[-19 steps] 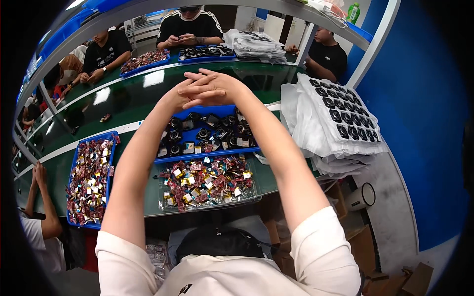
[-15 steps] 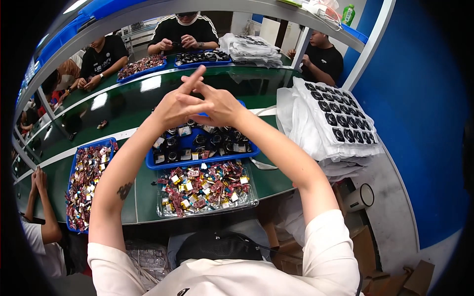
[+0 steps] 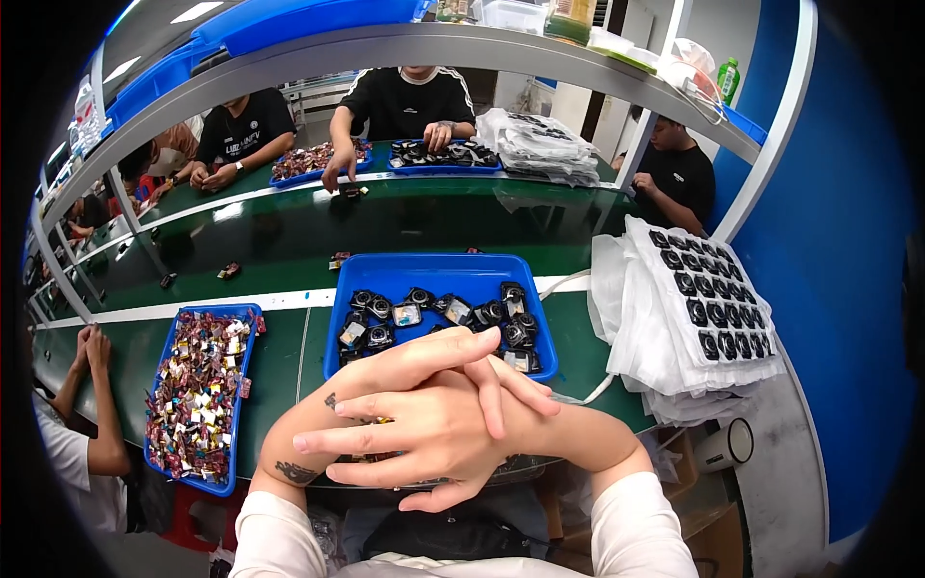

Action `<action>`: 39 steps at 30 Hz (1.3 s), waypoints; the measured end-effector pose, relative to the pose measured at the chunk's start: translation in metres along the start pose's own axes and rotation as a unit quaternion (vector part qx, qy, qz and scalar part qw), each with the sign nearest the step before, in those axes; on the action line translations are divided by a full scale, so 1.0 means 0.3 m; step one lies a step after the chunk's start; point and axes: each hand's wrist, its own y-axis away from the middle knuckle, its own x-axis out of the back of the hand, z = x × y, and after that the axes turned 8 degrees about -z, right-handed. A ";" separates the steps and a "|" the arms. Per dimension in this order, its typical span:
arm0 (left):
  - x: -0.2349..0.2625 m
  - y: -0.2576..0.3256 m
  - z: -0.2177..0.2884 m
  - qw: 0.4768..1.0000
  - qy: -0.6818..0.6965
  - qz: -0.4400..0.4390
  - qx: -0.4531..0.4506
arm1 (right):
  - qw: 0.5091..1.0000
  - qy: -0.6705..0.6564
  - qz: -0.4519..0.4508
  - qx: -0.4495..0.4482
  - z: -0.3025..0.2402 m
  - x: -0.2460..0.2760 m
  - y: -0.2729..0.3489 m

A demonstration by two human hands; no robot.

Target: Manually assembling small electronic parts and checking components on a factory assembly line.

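Note:
My hands are crossed close in front of me, near the bench edge. My right hand (image 3: 429, 433) points left with its fingers spread and holds nothing. Over its wrist lies my left hand (image 3: 421, 358), its fingers stretched out and apart, also without any part in them. Just beyond them is a blue tray (image 3: 434, 267) of small black camera-like housings (image 3: 457, 309) with round lenses. My arms and hands mostly cover the small boards and parts between that tray and me.
To the left stands a blue tray (image 3: 238, 424) heaped with small red boards and battery-like pieces. Stacked white trays (image 3: 655, 328) of black round parts rise at the right. Loose boards (image 3: 229, 271) lie on the green surface. A grey shelf frame (image 3: 318, 43) arches overhead; co-workers sit opposite.
My hands have come back toward me from above the tray, going from crossed fingers to crossed wrists. The view has tilted up. Opposite, a co-worker's hand now reaches down to a small part.

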 end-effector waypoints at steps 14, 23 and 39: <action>-0.014 -0.031 0.195 0.990 0.033 -0.102 -0.089 | 0.999 0.017 0.046 0.005 0.064 0.048 0.016; 0.072 -0.048 0.255 0.988 -0.035 -0.138 0.067 | 0.964 0.028 -0.063 -0.258 0.000 0.121 0.047; 0.021 -0.058 0.218 0.981 -0.127 -0.118 -0.088 | 0.990 0.077 0.022 -0.115 0.096 0.023 0.088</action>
